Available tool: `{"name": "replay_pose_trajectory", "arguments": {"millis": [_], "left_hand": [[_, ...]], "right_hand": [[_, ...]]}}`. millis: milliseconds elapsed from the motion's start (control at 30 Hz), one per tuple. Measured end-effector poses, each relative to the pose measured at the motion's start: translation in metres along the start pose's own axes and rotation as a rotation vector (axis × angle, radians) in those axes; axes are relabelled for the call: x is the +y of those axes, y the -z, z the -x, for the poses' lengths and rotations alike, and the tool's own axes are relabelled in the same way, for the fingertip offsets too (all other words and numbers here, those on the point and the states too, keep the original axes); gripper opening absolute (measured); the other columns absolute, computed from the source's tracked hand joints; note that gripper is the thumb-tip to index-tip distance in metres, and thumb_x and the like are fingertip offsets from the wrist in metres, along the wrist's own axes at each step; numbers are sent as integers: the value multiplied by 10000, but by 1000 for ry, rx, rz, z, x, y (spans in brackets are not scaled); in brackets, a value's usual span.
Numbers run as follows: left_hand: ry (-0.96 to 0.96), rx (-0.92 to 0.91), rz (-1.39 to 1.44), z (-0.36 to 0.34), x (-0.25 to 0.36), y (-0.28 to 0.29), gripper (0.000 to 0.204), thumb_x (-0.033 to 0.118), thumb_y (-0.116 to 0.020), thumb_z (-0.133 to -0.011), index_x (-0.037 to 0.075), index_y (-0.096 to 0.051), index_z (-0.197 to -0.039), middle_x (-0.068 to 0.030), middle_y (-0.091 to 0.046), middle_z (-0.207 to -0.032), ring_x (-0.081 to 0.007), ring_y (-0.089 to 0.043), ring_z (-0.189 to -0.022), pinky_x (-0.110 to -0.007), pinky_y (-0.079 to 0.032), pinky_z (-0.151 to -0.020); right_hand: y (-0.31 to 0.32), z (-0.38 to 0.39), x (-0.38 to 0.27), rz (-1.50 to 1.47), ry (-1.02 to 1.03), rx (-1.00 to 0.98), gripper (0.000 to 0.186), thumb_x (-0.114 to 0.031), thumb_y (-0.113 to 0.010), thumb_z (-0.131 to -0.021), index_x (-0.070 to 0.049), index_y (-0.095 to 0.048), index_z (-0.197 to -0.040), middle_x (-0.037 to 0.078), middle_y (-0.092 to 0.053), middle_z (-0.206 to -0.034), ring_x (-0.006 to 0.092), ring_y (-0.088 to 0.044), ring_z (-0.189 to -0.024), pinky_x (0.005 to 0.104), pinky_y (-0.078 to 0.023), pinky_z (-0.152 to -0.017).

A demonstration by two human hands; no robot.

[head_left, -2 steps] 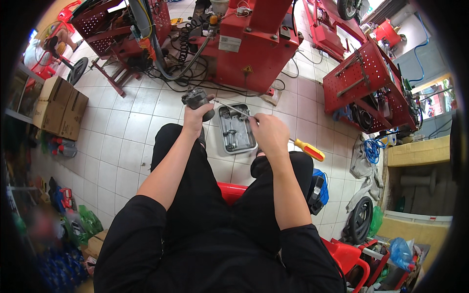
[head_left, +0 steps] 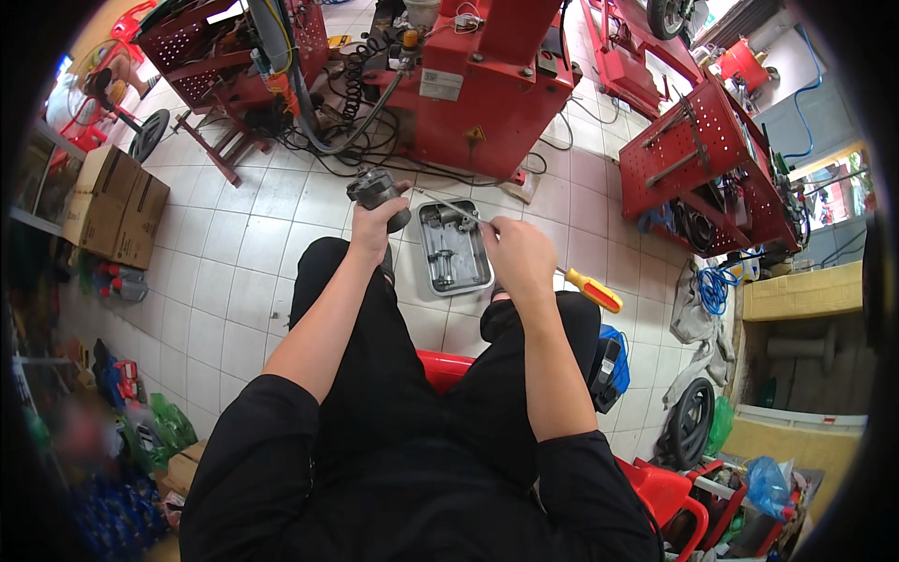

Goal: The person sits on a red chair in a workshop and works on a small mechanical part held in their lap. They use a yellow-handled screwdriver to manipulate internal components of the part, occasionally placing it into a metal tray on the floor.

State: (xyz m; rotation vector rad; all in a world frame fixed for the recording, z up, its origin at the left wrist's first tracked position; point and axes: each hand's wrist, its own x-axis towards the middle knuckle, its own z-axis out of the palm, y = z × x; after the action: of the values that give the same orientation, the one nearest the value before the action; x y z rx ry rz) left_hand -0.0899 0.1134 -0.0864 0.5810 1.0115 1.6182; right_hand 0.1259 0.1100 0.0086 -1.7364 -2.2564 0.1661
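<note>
My left hand is closed around a dark grey, cylindrical metal part, held up just left of a metal tray. My right hand grips the long steel shaft of a screwdriver, whose yellow-and-red handle sticks out beyond it to the right. The shaft's thin tip points toward the part; whether it touches is unclear. Between my feet on the tiled floor sits the rectangular tray, holding several metal parts.
Red machinery with hoses and cables stands ahead, red tool carts at right and upper left. Cardboard boxes lie at left. A seated person is at far upper left. A red seat shows beneath me; a coiled blue hose lies at right.
</note>
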Motion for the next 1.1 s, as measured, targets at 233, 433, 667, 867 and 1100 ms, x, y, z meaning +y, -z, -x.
{"name": "replay_pose_trajectory", "arguments": {"millis": [233, 433, 667, 867, 1100], "left_hand": [[280, 127, 649, 1, 16, 7, 355, 411, -647, -754, 101, -547, -895, -38, -572, -796, -189, -567, -749, -322, -451, -690], [308, 205, 834, 11, 37, -1, 763, 827, -449, -672, 90, -527, -852, -44, -555, -773, -200, -527, -704, -334, -418, -643], [361, 270, 787, 4, 32, 0, 644, 735, -443, -739, 98, -544, -733, -53, -572, -713, -236, -544, -676, -346, -448, -655], [358, 192, 767, 5, 28, 3, 583, 687, -442, -757, 117, -514, -855, -27, -563, -758, -216, -543, -715, -363, -432, -653], [376, 216, 752, 5, 27, 0, 578, 682, -436, -762, 116, -516, -843, -33, -564, -758, -228, -546, -709, -376, -435, -653]], "right_hand": [[5, -1, -13, -325, 88, 164, 232, -296, -568, -868, -81, -640, -822, 139, -625, -718, 343, -601, -650, 437, -458, -571], [-17, 11, -36, -360, 167, 97, 203, -268, -580, -861, -81, -635, -801, 137, -614, -686, 336, -600, -630, 419, -469, -557], [-28, 18, -47, -333, 202, 55, 243, -277, -574, -862, -69, -610, -743, 133, -605, -660, 338, -596, -593, 428, -470, -531], [-28, 19, -51, -330, 216, 54, 246, -276, -573, -863, -67, -608, -736, 135, -600, -640, 346, -591, -567, 433, -467, -516], [-30, 19, -52, -337, 207, 62, 246, -272, -576, -861, -66, -611, -731, 136, -598, -635, 347, -593, -568, 431, -469, -513]]}}
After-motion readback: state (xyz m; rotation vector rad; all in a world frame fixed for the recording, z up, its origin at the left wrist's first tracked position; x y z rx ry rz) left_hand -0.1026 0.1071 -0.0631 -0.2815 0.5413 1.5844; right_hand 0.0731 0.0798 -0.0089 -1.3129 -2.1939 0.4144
